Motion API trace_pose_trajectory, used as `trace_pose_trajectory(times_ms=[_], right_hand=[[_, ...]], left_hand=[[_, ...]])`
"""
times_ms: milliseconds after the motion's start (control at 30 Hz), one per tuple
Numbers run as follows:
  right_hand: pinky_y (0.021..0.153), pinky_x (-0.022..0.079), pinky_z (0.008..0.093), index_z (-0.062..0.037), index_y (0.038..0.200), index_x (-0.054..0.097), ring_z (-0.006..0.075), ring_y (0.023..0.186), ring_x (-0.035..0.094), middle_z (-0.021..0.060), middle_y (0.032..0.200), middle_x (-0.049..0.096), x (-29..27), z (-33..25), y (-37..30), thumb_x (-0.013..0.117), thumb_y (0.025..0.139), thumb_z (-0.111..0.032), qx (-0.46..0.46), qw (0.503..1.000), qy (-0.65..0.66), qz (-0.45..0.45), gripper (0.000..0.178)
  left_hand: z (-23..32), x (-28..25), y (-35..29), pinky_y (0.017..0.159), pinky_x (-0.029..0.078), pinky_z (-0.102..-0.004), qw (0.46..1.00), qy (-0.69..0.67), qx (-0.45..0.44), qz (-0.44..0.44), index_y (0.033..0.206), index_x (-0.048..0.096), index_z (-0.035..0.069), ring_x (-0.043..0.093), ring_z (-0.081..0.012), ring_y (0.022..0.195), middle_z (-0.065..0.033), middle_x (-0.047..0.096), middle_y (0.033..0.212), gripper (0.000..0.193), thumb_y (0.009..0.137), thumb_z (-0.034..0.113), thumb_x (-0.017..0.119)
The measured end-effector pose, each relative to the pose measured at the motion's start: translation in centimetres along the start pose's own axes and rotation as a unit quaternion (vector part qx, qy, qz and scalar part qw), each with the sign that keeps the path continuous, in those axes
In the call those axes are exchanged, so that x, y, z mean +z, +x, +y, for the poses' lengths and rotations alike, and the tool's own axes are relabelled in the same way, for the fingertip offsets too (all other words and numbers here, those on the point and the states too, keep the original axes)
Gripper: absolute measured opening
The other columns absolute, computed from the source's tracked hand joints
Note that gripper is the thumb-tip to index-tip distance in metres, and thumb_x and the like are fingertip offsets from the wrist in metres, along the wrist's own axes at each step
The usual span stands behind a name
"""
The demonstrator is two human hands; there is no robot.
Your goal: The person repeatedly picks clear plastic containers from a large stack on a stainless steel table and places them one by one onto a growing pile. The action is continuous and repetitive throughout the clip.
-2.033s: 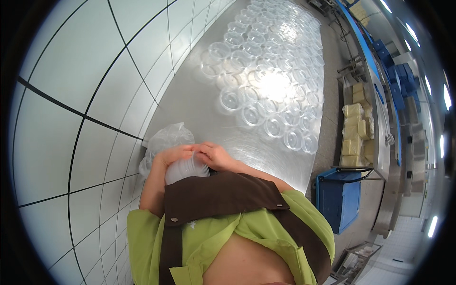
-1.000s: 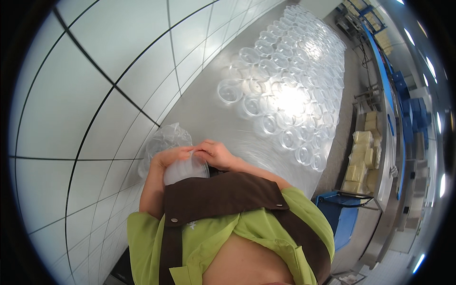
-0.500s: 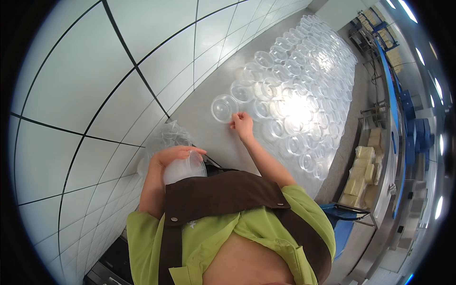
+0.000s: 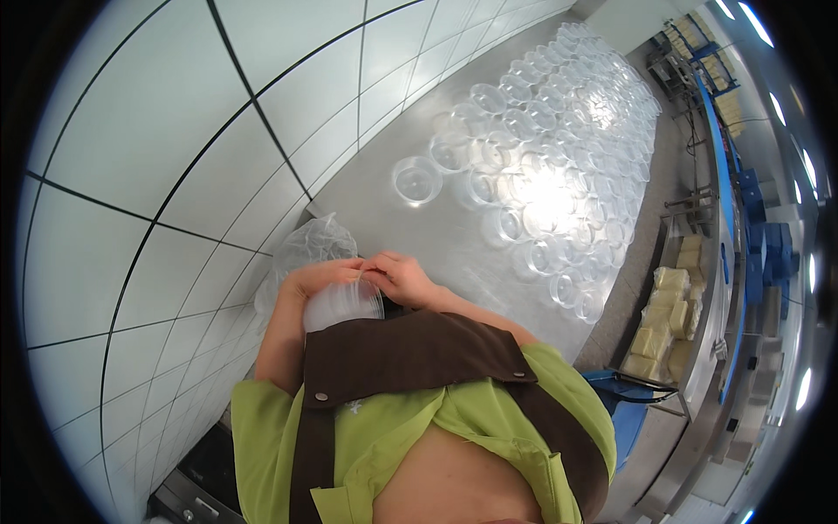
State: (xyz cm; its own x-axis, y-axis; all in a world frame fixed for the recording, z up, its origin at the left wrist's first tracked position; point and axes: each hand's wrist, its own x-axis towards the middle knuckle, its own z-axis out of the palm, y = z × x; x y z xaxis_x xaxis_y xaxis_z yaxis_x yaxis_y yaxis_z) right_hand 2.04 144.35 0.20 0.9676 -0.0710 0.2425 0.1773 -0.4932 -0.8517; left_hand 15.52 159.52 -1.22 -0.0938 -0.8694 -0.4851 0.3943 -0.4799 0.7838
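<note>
A nested stack of clear plastic bowls [image 4: 342, 307] is held on its side against my apron. My left hand [image 4: 323, 275] lies over the stack's upper side, fingers curved around it near the rims. Fingers bent, my right hand [image 4: 403, 278] pinches at the stack's rim end, beside the left fingertips. How many rims are between those fingers is hidden. On the metal table ahead, a single clear bowl [image 4: 416, 182] sits at the near left end of many similar bowls [image 4: 491, 98] set out in rows.
A crumpled clear plastic bag [image 4: 316, 237] is beside my left hand, by the white tiled wall [image 4: 183, 201]. The steel table [image 4: 428, 236] extends away from me. Across the aisle on the right, pale yellow blocks [image 4: 668, 297] sit on a metal trolley, near blue crates [image 4: 768, 249].
My right hand has left the nearest bowl on the table and come back to the stack's rims. That bowl stays in place. My left hand still holds the stack.
</note>
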Motion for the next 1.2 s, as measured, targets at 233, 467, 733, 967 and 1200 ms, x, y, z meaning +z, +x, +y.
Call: trace_pose_trajectory(times_ms=[233,467,733,967,1200], right_hand=[[0.058,0.048,0.0282,-0.0041,0.092,0.062,0.0152,0.066,0.061,0.0065,0.076,0.063,2.0,3.7,0.0,0.06,0.087,-0.016,0.203,0.972,0.117,0.003,0.013],[0.059,0.048,0.0258,0.0056,0.094,0.058,0.0111,0.062,0.059,0.006,0.067,0.062,-0.8,9.6,3.6,0.057,0.087,-0.02,0.387,0.908,0.092,0.133,0.026],[0.069,0.049,0.0284,-0.0057,0.114,0.057,0.015,0.079,0.06,0.0039,0.089,0.061,-1.0,0.8,-2.6,0.062,0.084,-0.011,0.211,0.97,0.114,0.024,0.031],[0.066,0.05,0.0323,-0.0067,0.099,0.062,0.0197,0.077,0.061,0.0072,0.085,0.061,-1.9,0.9,-4.6,0.062,0.085,-0.011,0.02,0.999,-0.005,0.038,0.015],[0.048,0.048,0.024,0.0055,0.087,0.056,0.012,0.061,0.062,0.0088,0.069,0.062,-8.4,9.0,-6.4,0.055,0.088,-0.013,0.386,0.875,0.089,0.28,0.019]], left_hand=[[-3.9,-0.7,-4.5,0.088,0.042,-0.0271,0.994,-0.042,0.077,0.059,0.112,0.055,0.002,0.056,-0.0153,0.098,-0.0074,0.061,0.106,0.044,0.083,0.036,0.057],[-3.5,1.2,-6.1,0.095,0.04,-0.0324,0.989,-0.084,0.118,0.036,0.128,0.047,-0.002,0.055,-0.0203,0.106,-0.0117,0.06,0.113,0.071,0.081,0.05,0.058],[-1.6,1.7,-2.9,0.1,0.036,-0.0318,0.988,-0.049,0.124,-0.074,0.14,0.031,-0.001,0.049,-0.0227,0.117,-0.0157,0.052,0.126,0.087,0.075,0.046,0.064],[0.1,2.8,0.7,0.097,0.038,-0.03,0.995,-0.027,0.021,-0.092,0.136,0.038,0.0,0.052,-0.0192,0.111,-0.0146,0.054,0.124,0.077,0.076,0.041,0.063],[-1.0,3.5,0.5,0.098,0.037,-0.0333,0.991,0.012,0.073,-0.109,0.139,0.034,0.0,0.051,-0.0215,0.112,-0.0155,0.052,0.128,0.086,0.075,0.051,0.061]])
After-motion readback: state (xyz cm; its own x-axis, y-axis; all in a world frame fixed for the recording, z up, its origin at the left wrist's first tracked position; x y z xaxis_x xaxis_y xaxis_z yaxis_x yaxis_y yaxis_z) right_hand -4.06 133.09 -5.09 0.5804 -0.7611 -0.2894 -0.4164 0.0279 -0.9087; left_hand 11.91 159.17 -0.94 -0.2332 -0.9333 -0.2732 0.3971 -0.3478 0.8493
